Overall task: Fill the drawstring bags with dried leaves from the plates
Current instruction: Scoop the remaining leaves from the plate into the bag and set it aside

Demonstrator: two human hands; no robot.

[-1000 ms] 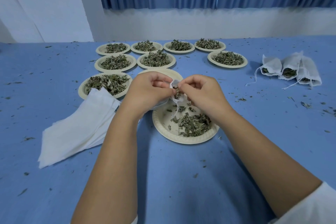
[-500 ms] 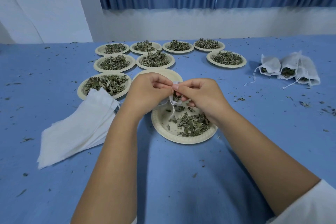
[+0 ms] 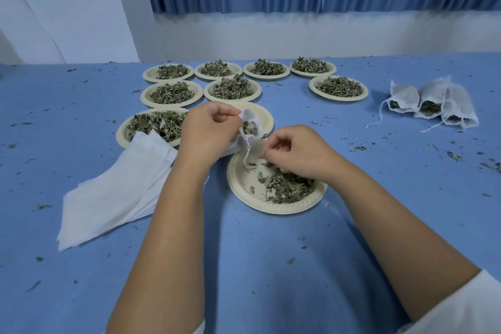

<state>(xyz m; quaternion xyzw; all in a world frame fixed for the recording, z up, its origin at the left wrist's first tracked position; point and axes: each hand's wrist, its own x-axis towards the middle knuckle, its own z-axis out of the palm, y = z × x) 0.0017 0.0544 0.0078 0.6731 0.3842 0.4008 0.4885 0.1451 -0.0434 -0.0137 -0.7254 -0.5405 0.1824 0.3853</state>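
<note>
Pinching a white cloth drawstring bag (image 3: 250,125) open for filling, left hand (image 3: 208,133) waits; right hand (image 3: 295,152) curls over dried green leaves (image 3: 287,187), grip unclear.

left hand (image 3: 210,133) grips bag (image 3: 250,124) | right hand (image 3: 295,150) curled over plate (image 3: 242,180)

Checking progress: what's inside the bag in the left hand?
Dried leaves show at the mouth of the bag; the left hand covers its lower part, hiding the fill level.
</note>
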